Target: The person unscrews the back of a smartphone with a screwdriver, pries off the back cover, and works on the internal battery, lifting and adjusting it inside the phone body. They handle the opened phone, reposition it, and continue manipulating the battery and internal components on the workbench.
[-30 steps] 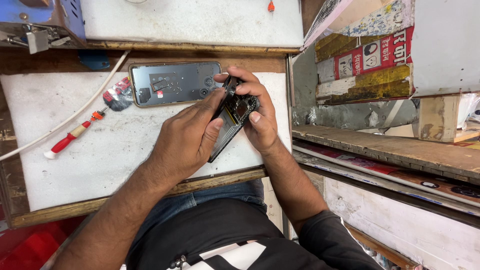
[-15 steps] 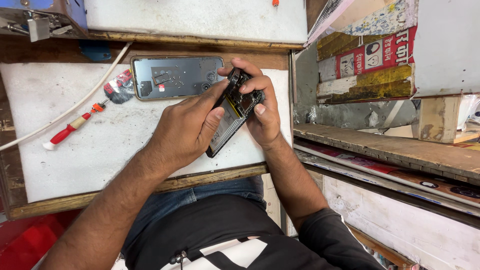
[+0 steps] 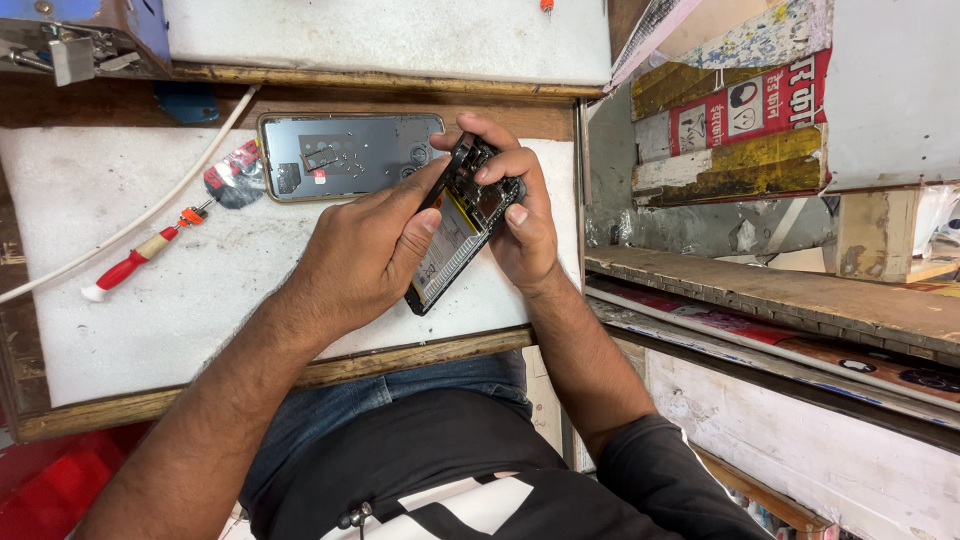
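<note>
where wood frames it, white mat [image 3: 150, 330] lies scuffed.

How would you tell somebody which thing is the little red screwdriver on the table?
Start at the big white mat covering the wooden bench. On its left side, left of the left hand, lies the red screwdriver, slanting beside a white cable. It is the only thin stick-like tool there, with a red grip, a pale middle and an orange end, unlike the flat grey phone back cover above.
</note>
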